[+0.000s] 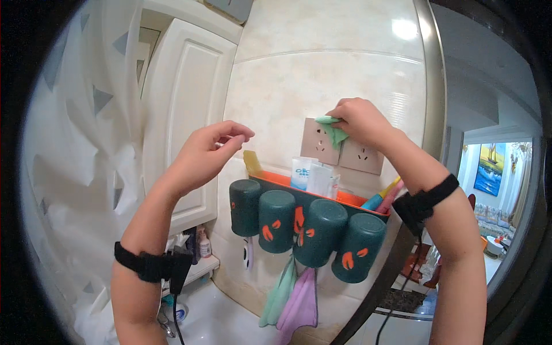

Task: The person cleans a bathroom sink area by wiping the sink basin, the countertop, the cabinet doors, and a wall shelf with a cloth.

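My right hand (360,120) pinches a light green cloth (336,133) against the upper part of two beige wall sockets (320,144), set side by side on the tiles. To their left, my left hand (215,151) hovers empty with bent fingers, the thumb near the fingertips. Beneath both hands, a dark green and orange wall rack (276,177) holds white tubes (304,172), a yellow comb (252,163) and blue and pink handled items at its right end. Several dark green cups (277,222) hang upside down along its front.
Green (280,297) and purple cloths (299,302) hang below the cups, beside a white toothbrush. A white cabinet door (198,120) and a shower curtain (90,172) stand left. Below are a white basin (220,317) and a shelf with bottles. A door frame (434,77) borders the right.
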{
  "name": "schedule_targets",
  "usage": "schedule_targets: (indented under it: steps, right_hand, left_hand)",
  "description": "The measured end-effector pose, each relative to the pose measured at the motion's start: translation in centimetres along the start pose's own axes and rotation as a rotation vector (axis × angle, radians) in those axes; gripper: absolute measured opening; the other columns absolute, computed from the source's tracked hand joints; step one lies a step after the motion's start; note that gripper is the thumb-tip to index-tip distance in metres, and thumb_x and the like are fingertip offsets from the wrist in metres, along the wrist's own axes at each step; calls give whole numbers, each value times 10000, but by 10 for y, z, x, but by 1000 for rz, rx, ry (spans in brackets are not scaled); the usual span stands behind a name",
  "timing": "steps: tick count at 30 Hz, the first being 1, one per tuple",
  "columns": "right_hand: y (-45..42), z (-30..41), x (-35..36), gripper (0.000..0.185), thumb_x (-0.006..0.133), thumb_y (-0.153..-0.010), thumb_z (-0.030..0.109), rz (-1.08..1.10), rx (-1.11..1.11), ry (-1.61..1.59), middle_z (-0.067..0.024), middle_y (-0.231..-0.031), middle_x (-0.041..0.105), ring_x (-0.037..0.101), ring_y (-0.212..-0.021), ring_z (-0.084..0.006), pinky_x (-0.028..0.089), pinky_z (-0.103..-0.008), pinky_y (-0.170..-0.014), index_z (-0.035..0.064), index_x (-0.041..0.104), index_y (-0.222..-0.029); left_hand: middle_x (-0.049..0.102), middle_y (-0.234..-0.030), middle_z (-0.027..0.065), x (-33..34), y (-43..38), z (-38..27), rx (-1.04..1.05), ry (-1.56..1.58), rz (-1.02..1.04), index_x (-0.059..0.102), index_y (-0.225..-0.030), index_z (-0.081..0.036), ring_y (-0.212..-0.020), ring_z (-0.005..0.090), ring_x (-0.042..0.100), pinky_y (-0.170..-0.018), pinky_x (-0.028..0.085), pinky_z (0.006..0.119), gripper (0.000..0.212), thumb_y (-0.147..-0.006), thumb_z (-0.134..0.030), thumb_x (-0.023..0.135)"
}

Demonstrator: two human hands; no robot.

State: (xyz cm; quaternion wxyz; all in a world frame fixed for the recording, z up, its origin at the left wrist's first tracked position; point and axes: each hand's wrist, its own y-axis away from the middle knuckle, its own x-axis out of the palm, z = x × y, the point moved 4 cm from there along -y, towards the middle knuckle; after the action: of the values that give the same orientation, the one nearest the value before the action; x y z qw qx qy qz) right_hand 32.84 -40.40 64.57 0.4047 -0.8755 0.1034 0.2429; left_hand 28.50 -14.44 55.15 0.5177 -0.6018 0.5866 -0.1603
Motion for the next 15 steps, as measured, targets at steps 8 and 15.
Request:
schedule_targets:
  steps: [8,15]
  right_hand:
    - [-56,21,25,189,679,-746,140,168,-50,57,-157,-885,653,609,-870,-347,487,-421,-773,60,685,-917]
    - [8,-14,-26,246,705,-721,102,234,24,48,-151,-905,656,618,-887,-333,488,-402,-772,77,663,-962]
  left_hand:
    - [647,-989,47,-4,9,22,-3,19,7,629,-1078,-31,-916,121,577,-823,462,284,231,-933,-175,520]
    - [641,-1058,45,22,3,33,-33,-1,96,619,-1107,-41,-1008,121,574,-873,450,282,231,-943,-171,521]
